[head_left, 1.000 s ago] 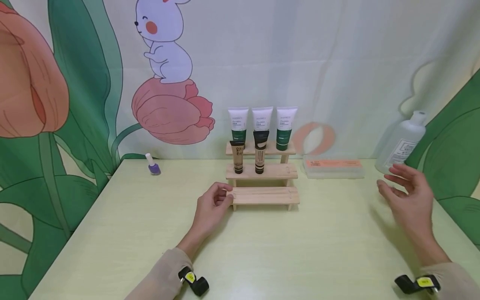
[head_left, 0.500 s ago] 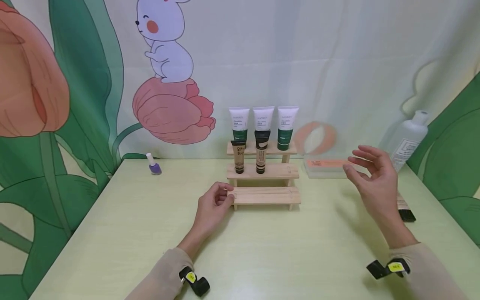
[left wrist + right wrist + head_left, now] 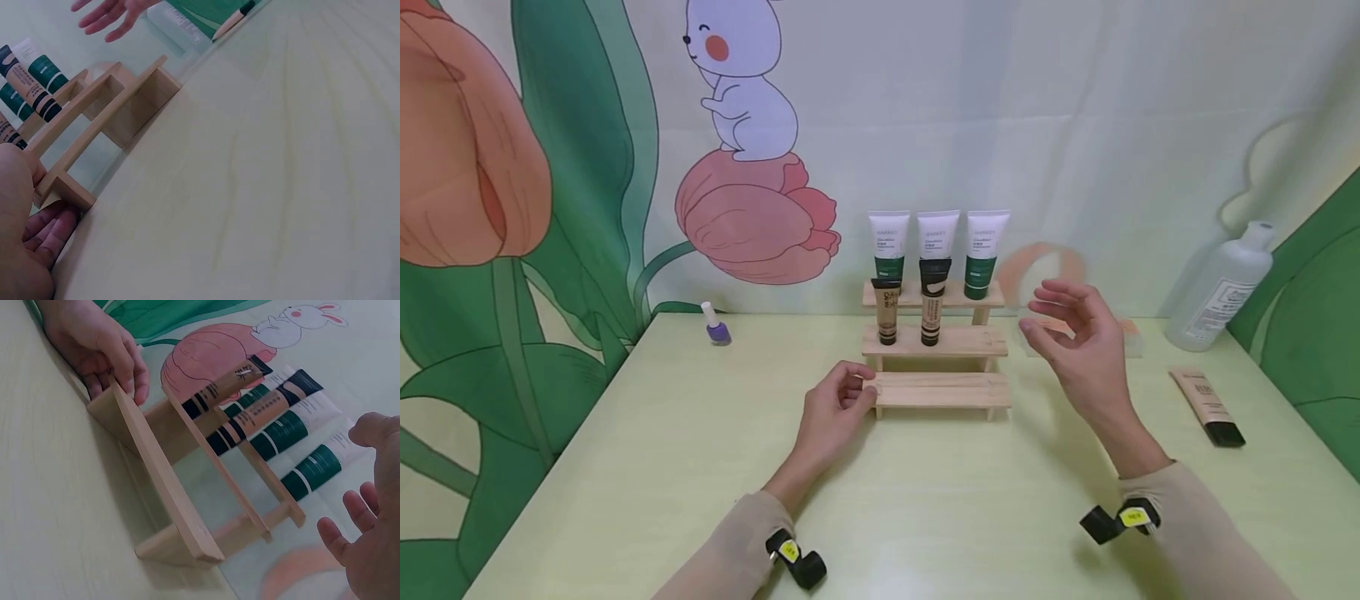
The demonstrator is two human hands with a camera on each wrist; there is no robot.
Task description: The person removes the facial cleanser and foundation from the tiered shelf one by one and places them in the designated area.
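A three-tier wooden display rack (image 3: pixel 940 390) stands on the table, its bottom step bare. My left hand (image 3: pixel 835 408) grips the left end of that step, thumb on top and fingers around the end in the left wrist view. Three white-and-green tubes (image 3: pixel 986 250) stand on the top tier. The middle tier holds a small gold-brown tube (image 3: pixel 887 312) and a beige tube with black ends (image 3: pixel 931 310), leaving its right part bare. My right hand (image 3: pixel 1078 358) hovers right of the rack, holding nothing, fingers loosely bent and spread from the thumb.
A beige tube with a black cap (image 3: pixel 1206 408) lies at the right. Behind it stands a large translucent bottle (image 3: pixel 1221 292). My right hand partly hides a flat clear case (image 3: pixel 1131 340) at the back. A purple nail polish bottle (image 3: pixel 717 327) stands far left.
My right hand has moved left from near the large bottle toward the rack, uncovering the lying beige tube. My left hand stays on the rack; the head view has shifted slightly.
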